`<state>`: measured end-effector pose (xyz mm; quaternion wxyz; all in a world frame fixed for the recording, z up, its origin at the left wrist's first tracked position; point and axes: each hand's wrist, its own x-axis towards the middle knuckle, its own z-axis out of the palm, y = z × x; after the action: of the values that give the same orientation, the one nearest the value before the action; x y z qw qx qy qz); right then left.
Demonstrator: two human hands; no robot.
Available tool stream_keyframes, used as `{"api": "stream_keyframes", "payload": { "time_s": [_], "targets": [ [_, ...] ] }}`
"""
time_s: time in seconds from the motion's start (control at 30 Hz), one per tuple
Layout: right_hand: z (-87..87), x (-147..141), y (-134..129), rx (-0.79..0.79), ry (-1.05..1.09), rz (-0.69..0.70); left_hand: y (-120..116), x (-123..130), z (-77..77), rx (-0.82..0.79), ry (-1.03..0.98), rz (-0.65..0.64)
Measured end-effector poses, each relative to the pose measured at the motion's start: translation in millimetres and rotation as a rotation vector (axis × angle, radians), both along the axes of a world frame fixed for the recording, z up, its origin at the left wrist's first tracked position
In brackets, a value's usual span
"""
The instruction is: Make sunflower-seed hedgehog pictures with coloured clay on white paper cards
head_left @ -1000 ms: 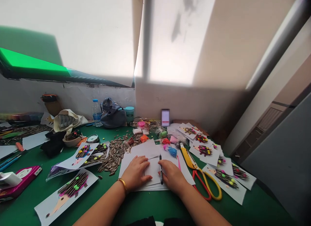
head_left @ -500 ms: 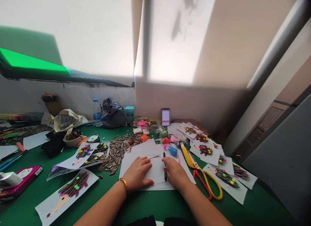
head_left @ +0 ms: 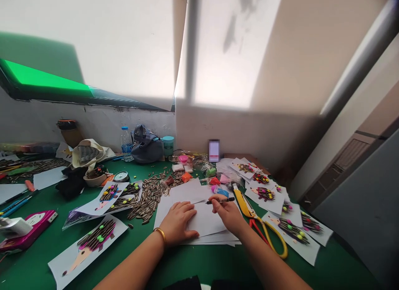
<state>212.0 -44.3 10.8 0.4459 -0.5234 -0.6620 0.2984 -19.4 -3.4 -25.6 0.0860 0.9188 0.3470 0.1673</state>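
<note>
My left hand (head_left: 180, 223) lies flat on the white paper sheets (head_left: 205, 223), its fingers stretched out and its thumb apart. Between the fingers and thumb of my right hand (head_left: 229, 215) is a black pen (head_left: 220, 200), held nearly level just above the paper, with its tip pointing left. Right of that hand lie a yellow utility knife (head_left: 240, 200) and a pair of scissors (head_left: 264, 234) with yellow and red handles. Sunflower seeds (head_left: 149, 196) are heaped left of the sheets.
Hedgehog pictures of seeds and coloured balls lie at the right (head_left: 264, 195) and left (head_left: 90, 248). Coloured clay packets (head_left: 215, 181) and a phone (head_left: 214, 151) stand behind the paper. A bottle (head_left: 126, 146), blue bag (head_left: 147, 146) and magenta power strip (head_left: 39, 227) are farther left.
The pen has swung from upright to nearly level in my right hand, which has lifted slightly and shifted right. My left hand stays flat on the paper. The view has shifted slightly.
</note>
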Motion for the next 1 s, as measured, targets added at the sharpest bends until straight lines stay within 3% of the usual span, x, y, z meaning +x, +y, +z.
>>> {"api": "stream_keyframes", "payload": {
  "time_s": [0.13,0.3,0.4,1.0],
  "targets": [
    [-4.4,-10,7,-0.052,0.224,0.07,0,0,-0.7,0.009,0.001,0.0],
    [-43.7,-18,20,-0.155,0.384,-0.033,0,0,-3.3,0.013,0.007,0.001],
    [-58.2,-16,26,-0.169,0.402,-0.052,1,0,-3.2,0.006,0.014,0.01],
    [-56.8,-12,23,-0.18,0.329,-0.063,-2,0,3.3,-0.002,0.03,0.058]
  ]
}}
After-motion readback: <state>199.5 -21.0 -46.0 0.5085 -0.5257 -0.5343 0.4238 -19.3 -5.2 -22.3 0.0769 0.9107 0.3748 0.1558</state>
